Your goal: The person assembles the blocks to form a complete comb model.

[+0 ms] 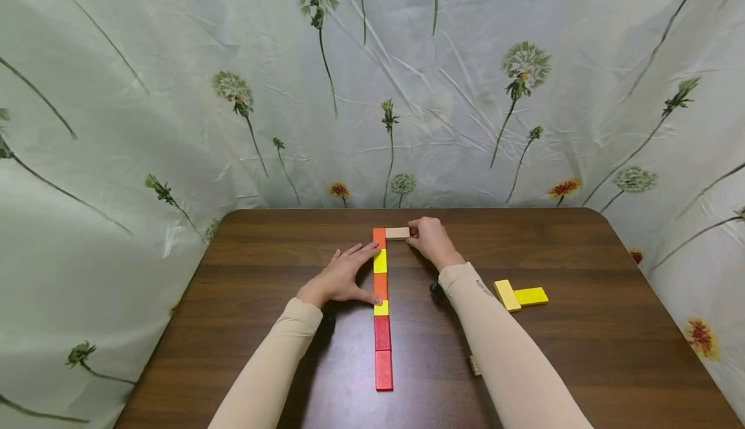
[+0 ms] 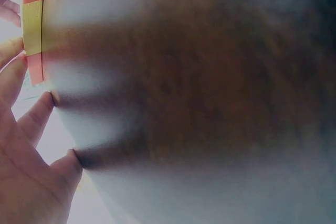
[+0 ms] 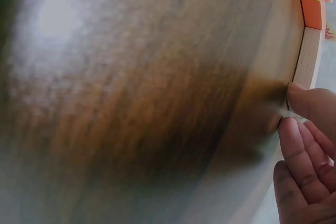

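Several flat blocks form a straight column on the table. An orange block is at the far end, then a yellow block, another orange one, a short yellow one and two red blocks nearest me. My left hand spreads its fingers along the column's left side, fingertips and thumb touching it. At the far end a pale wooden block juts rightward, touching the orange block. My right hand pinches its outer end between thumb and fingers.
Right of my right forearm, a pale yellow block lies against a bright yellow one. Another pale block is partly hidden by that sleeve. A flowered cloth hangs behind the dark wooden table.
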Demonstrator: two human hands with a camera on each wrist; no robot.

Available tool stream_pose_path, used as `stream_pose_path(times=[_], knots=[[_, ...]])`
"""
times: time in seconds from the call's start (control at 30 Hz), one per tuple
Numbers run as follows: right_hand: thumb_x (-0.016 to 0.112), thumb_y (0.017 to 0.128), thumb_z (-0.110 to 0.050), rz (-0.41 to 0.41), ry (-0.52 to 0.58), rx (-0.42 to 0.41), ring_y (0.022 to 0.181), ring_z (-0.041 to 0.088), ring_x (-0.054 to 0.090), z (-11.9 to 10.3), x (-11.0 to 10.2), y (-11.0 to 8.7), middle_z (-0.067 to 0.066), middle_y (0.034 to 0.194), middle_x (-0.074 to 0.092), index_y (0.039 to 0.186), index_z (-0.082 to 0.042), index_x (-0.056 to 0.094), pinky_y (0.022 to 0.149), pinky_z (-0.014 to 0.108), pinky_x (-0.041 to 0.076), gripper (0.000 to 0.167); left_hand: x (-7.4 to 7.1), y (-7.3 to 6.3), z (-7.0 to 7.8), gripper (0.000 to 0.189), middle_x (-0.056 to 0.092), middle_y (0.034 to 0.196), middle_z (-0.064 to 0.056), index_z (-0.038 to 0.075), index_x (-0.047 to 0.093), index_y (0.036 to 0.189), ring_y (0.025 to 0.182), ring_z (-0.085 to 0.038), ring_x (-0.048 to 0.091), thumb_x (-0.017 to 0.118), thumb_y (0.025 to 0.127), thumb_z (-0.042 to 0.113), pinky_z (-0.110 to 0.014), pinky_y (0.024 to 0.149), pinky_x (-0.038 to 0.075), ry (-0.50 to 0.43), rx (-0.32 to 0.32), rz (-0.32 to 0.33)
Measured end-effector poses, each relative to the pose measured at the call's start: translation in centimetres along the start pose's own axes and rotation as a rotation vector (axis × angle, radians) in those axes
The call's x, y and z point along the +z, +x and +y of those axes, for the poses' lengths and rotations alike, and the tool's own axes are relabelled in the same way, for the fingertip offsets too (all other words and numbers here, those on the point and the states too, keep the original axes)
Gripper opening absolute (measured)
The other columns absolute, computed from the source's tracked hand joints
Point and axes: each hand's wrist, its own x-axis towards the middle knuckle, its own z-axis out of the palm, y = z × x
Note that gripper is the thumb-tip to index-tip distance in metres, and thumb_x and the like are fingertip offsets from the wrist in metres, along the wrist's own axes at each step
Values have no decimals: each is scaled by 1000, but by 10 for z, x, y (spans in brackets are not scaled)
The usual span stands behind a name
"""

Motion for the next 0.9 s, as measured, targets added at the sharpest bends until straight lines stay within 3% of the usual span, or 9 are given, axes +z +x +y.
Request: stream_pose_path(times=[0.13,0.9], knots=[[80,98,-10,-2,19,0,102,25,75,4,-1,-1,15,111,79,137,4,70,93,39,63,43,1,0,1,115,27,180,2,23,35,170,168,-34,21,90,78,64,-76,129,10,-2,-2,0],[84,92,-12,-4,43,-18,103,31,76,34,-26,-22,19,108,80,121,7,75,96,42,62,36,1,0,2,116,25,180,2,23,32,171,168,-34,19,90,79,63,-75,130,9,13,-11,-5]])
